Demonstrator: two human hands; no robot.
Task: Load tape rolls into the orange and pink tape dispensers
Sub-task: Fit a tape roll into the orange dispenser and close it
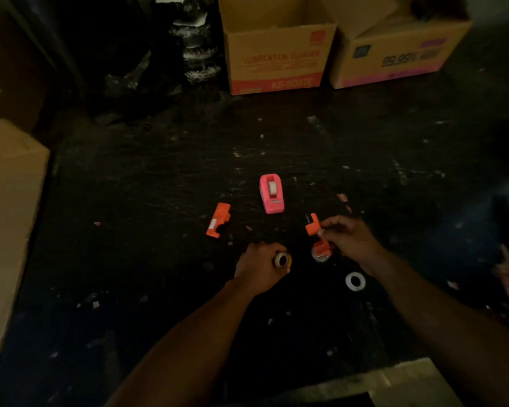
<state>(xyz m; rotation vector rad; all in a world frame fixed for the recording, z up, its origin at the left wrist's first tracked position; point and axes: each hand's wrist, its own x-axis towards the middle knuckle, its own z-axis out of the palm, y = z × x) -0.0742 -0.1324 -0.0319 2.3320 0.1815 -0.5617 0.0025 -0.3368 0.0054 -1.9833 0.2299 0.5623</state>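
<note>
A pink tape dispenser [271, 197] stands upright on the dark floor with a white roll seated in it. An orange dispenser [218, 220] lies on its side to the left of it. My right hand [348, 237] grips a second orange dispenser [315, 230], whose lower end with a clear roll [321, 254] rests near the floor. My left hand [262, 267] is closed around a tape roll [281, 260] with a dark core. A loose white tape roll [355, 281] lies on the floor below my right wrist.
Two open cardboard boxes [279, 54] [400, 51] stand at the back. Another carton [9, 201] sits at the left edge. Paper scraps litter the dark floor [159, 186]. A pale slab [394, 380] lies at the bottom right.
</note>
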